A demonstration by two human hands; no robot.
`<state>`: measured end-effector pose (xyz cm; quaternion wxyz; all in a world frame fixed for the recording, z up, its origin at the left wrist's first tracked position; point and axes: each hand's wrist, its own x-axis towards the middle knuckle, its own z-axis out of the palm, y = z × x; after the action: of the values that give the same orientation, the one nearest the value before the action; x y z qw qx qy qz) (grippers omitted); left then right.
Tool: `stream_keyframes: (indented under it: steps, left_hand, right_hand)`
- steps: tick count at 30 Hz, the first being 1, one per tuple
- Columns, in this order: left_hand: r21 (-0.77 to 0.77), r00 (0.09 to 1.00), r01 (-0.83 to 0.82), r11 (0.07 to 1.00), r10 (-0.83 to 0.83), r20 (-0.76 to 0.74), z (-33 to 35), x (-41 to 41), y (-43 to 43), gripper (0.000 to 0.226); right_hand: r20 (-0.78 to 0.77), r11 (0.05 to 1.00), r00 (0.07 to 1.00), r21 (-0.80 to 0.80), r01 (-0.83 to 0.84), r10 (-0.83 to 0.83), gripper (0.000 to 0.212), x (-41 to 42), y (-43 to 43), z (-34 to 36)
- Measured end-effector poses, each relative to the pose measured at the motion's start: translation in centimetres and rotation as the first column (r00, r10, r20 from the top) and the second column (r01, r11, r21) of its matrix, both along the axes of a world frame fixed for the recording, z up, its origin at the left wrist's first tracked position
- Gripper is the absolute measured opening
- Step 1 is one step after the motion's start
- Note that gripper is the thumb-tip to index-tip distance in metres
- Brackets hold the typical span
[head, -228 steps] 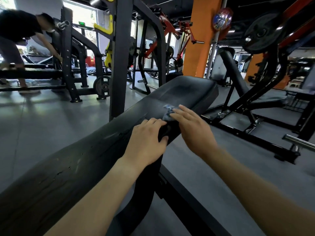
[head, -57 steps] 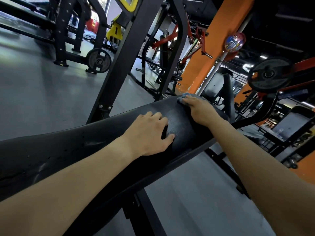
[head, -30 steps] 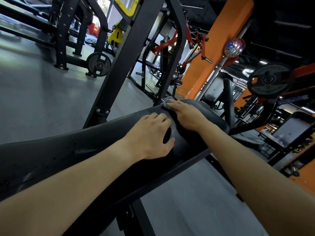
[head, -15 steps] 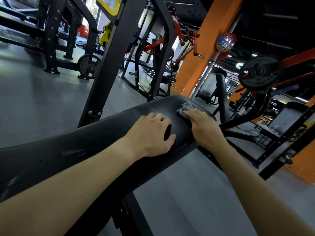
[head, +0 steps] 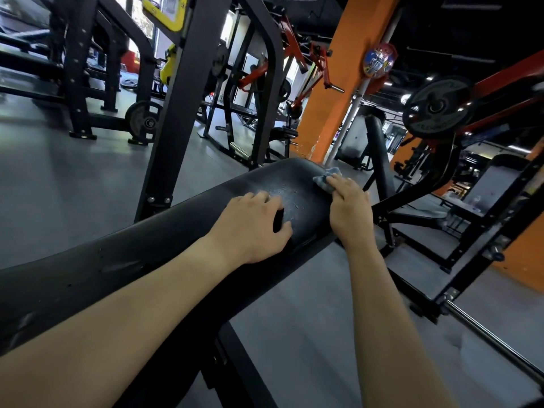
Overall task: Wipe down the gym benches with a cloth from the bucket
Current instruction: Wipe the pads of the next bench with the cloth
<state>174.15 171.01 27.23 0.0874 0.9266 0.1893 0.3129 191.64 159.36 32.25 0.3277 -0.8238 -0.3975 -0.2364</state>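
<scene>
A long black padded bench [head: 153, 254] runs from the lower left up to the middle of the view. My left hand [head: 253, 228] lies flat on the pad with its fingers spread, holding nothing. My right hand [head: 348, 209] presses a small grey-blue cloth [head: 326, 177] against the pad's far right edge; only the cloth's front part shows past my fingertips. Damp streaks shine on the pad between my hands. No bucket is in view.
A black upright post [head: 173, 107] stands just behind the bench. An orange pillar [head: 338, 83] rises beyond the far end. A weight plate [head: 438, 106] on a red-armed machine is at the right, with a steel bar [head: 494, 340] low on the right. Grey floor lies on both sides.
My right hand has slid the cloth toward the far right edge of the pad. My left hand has stayed flat in the same spot.
</scene>
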Motion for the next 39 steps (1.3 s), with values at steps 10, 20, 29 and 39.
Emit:
stream_keyframes:
  steps: [10,20,29,39]
  left_hand:
    - [-0.055,1.000,0.016,0.998,-0.016,0.008,0.0,-0.1,0.0,0.054]
    - [-0.100,0.999,-0.018,0.995,0.023,0.042,-2.1,-4.1,0.5,0.046]
    - [-0.244,0.984,-0.180,0.953,0.173,-0.051,-4.3,-8.8,4.9,0.049]
    - [-0.244,0.992,-0.124,0.962,0.121,-0.026,-5.2,-9.2,5.4,0.051]
  right_hand:
    - [0.182,0.950,0.983,-0.309,0.046,0.012,0.054,-2.6,0.3,1.2]
    - [0.205,0.830,0.964,-0.557,-0.028,0.170,0.057,-4.4,0.3,0.7]
    - [0.203,0.785,0.950,-0.616,-0.063,0.236,0.055,-8.9,4.5,-1.4]
    - [0.184,0.762,0.969,-0.648,-0.007,0.165,0.058,-6.7,6.4,0.8]
